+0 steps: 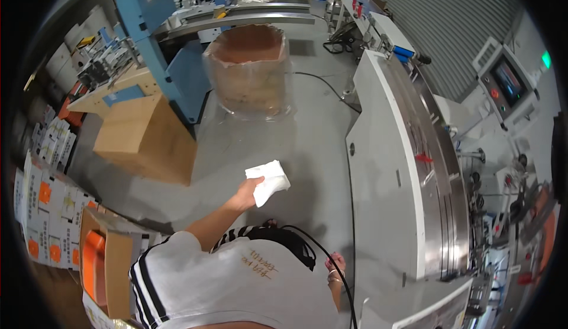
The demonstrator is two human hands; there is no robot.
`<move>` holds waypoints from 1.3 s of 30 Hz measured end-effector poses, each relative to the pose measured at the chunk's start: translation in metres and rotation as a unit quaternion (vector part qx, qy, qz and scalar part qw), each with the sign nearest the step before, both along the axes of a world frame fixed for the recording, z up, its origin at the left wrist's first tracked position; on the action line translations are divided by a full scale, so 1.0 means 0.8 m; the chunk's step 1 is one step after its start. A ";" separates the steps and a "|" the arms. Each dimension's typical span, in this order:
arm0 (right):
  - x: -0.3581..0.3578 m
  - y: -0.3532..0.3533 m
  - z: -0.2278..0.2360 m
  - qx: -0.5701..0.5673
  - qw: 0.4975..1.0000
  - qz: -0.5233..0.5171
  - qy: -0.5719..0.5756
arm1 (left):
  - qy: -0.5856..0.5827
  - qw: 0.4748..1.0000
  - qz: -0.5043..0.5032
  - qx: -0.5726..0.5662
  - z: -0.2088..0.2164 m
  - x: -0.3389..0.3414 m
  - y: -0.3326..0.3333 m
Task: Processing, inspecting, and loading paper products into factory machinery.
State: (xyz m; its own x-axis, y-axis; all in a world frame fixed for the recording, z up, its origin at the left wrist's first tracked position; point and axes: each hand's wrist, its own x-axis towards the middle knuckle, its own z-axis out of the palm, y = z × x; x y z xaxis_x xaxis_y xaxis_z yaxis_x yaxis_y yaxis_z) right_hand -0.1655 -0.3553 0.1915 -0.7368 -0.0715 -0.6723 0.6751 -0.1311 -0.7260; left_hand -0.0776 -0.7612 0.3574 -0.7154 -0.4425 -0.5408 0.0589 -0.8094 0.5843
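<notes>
In front of my body my left hand (pixel 247 194) is closed on a flat white packet (pixel 272 181) with creased, uneven edges, thumb on top. Whether it is folded tissue or a soft pouch cannot be made out. My right hand (pixel 335 262) hangs low by my right side, near the grey machine, with a band round the wrist. Its fingers look small and bunched, so their grip is unclear. A black cable (pixel 322 249) passes close beside that hand.
A long grey machine (pixel 384 169) with a steel top and a control screen (pixel 507 83) runs along my right. Ahead stands a large plastic-lined bin (pixel 251 83). Leftward are a brown carton (pixel 145 140), a blue machine frame (pixel 157 51) and an open box with orange contents (pixel 94 264).
</notes>
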 end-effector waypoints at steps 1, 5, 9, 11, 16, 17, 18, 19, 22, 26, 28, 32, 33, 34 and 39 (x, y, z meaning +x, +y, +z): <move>-0.027 -0.015 0.013 0.007 0.999 0.020 -0.036 | 0.054 0.998 -0.010 0.043 0.011 -0.022 -0.015; -0.130 -0.041 -0.022 0.030 0.944 0.318 -0.081 | -0.019 0.995 -0.042 0.084 0.060 -0.128 -0.057; -0.249 -0.121 -0.022 0.055 0.965 0.186 -0.177 | -0.004 0.989 -0.127 0.072 0.055 -0.257 -0.097; -0.322 -0.159 -0.033 0.038 0.963 0.224 -0.147 | -0.013 0.992 -0.123 -0.027 0.064 -0.323 -0.114; -0.489 -0.226 -0.020 -0.007 0.942 0.316 -0.112 | -0.017 0.994 -0.069 -0.078 0.095 -0.488 -0.203; -0.550 -0.314 0.004 -0.022 0.938 0.331 -0.104 | -0.043 0.993 -0.038 -0.103 0.099 -0.522 -0.227; -0.562 -0.320 -0.003 -0.032 0.931 0.350 -0.099 | -0.046 0.987 -0.031 -0.152 0.105 -0.549 -0.250; -0.595 -0.367 0.013 -0.025 0.928 0.343 -0.144 | -0.049 0.978 -0.026 -0.201 0.115 -0.574 -0.269; -0.681 -0.508 0.094 0.018 0.875 0.468 -0.121 | -0.048 0.932 -0.005 -0.359 0.122 -0.629 -0.334; -0.783 -0.660 0.110 -0.004 0.793 0.608 -0.047 | -0.103 0.853 0.016 -0.511 0.133 -0.685 -0.426; -0.848 -0.724 0.050 0.016 0.688 0.725 0.034 | -0.103 0.868 0.013 -0.485 0.146 -0.724 -0.479; -0.961 -0.867 0.102 0.038 0.690 0.723 0.014 | -0.066 0.898 0.094 -0.424 0.182 -0.782 -0.582; -0.983 -0.894 0.108 0.048 0.683 0.728 0.036 | -0.069 0.893 0.105 -0.433 0.195 -0.799 -0.603; -1.001 -0.918 0.118 0.058 0.672 0.736 0.056 | -0.075 0.886 0.120 -0.440 0.209 -0.813 -0.618; -1.078 -1.051 0.103 0.094 0.615 0.770 0.144 | -0.105 0.847 0.049 -0.518 0.240 -0.892 -0.712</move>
State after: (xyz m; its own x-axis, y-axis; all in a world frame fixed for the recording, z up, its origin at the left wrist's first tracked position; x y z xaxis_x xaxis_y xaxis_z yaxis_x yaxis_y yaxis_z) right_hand -1.0280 -1.1960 0.2739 0.0160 -0.7738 -0.6333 -0.2650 0.6074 -0.7489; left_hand -0.7910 -1.3305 0.5497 -0.5845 -0.8088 0.0642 -0.0968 0.1481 0.9842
